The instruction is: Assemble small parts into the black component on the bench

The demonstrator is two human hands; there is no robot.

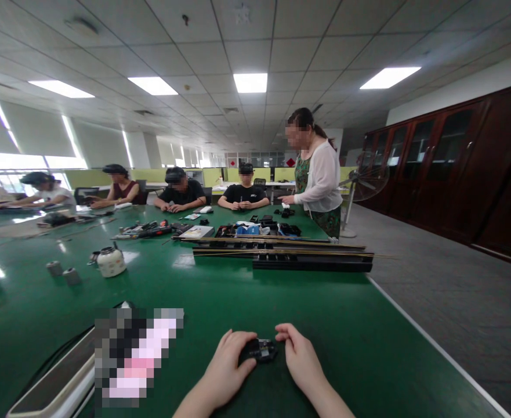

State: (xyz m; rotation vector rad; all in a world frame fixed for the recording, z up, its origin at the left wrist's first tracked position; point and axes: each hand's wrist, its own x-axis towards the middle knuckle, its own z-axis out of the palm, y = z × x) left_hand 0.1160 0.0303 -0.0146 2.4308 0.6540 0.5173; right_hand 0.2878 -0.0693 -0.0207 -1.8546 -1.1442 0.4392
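Note:
A small black device (pixel 264 350) with pale and silvery inner parts showing on top lies low over the green table, near its front edge. Its left end sits between the thumb and fingers of my left hand (pixel 231 361), which is closed on it. Just off its right end is my right hand (pixel 297 354), fingers loosely bent and apart from the device, with nothing visible in them. The exact kind of device is too small to make out.
Left of my hands lie a blurred-out flat item (pixel 140 360) and a white-edged case (pixel 57 377) with black cable. A white jar (pixel 111 262) and two grey cylinders (pixel 71 276) stand farther off. Long black rails (pixel 311 265) with thin rods cross the table ahead. Several people sit or stand beyond.

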